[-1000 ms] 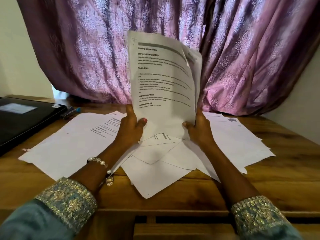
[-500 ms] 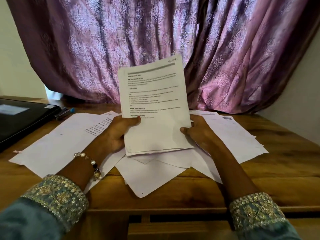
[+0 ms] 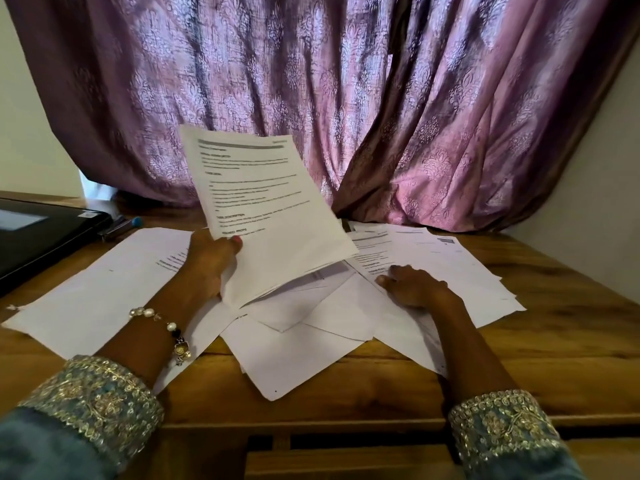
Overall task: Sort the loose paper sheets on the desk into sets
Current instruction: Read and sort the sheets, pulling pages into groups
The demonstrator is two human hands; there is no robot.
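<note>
Mid-sort: left hand (image 3: pixel 207 261) pinches printed sheet stack (image 3: pixel 273 216), right hand (image 3: pixel 414 287) flat, fingers relaxed on bench papers (image 3: pixel 450 268); next, probably pick a matching sheet.

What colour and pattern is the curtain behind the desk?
The curtain is purple-pink with a pale damask-style floral motif, shown in the head view, the only one.

Loose sheets (image 3: pixel 298 344) are lying spread across the table (image 3: pixel 554 341), with the held stack (image 3: pixel 273 216) tilting up above their middle. A laptop (image 3: pixel 41 233) is sitting left of the sheets, a pen (image 3: pixel 121 226) lying just beside it, and a curtain (image 3: pixel 346 98) is hanging behind them.
</note>
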